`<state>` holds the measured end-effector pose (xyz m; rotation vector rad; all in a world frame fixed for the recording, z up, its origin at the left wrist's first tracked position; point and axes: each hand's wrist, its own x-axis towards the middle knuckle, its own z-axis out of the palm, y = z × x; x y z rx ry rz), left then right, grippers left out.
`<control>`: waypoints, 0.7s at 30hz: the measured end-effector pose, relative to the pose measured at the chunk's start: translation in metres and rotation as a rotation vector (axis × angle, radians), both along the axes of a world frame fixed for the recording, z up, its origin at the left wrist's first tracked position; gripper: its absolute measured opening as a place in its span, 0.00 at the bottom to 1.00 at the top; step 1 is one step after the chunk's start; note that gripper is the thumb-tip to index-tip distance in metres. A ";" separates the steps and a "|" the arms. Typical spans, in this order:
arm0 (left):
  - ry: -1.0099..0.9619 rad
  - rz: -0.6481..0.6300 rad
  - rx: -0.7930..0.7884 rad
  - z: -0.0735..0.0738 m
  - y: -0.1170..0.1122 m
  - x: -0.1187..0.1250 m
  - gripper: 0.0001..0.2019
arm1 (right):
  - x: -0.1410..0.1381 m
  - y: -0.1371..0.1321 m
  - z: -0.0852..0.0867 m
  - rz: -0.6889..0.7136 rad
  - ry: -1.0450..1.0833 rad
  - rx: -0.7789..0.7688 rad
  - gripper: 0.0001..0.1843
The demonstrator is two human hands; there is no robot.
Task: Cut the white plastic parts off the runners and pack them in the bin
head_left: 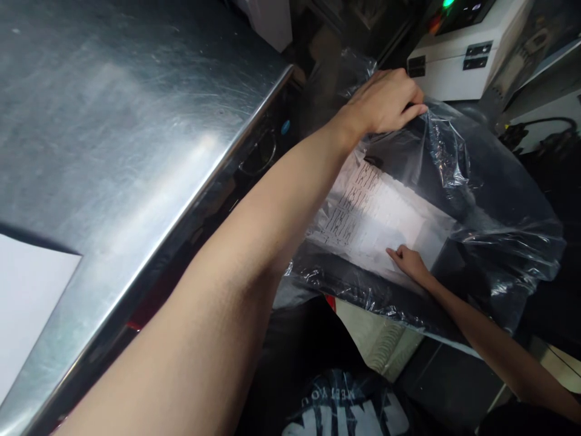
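Observation:
My left hand (385, 100) reaches far forward and its fingers are closed on the upper rim of a large clear plastic bag (490, 200), holding the mouth apart. Inside the bag lies a stack of white printed sheets (372, 212) with rows of dark markings. My right hand (408, 260) is inside the bag, low down, fingers pressed together against the near edge of the sheets. The bag sits over a dark container whose shape is mostly hidden by the plastic.
A scratched stainless steel tabletop (113, 133) fills the left, with a white sheet (27, 303) at its near corner. A white machine with a green light (463, 54) stands behind the bag. Black cables (544, 130) lie at the far right.

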<state>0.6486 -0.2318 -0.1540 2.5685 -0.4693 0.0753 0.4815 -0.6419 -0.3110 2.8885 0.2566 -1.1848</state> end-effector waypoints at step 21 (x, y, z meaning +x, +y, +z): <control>-0.003 0.004 -0.023 -0.005 0.000 0.004 0.23 | 0.000 0.036 0.001 -0.089 0.094 -0.003 0.24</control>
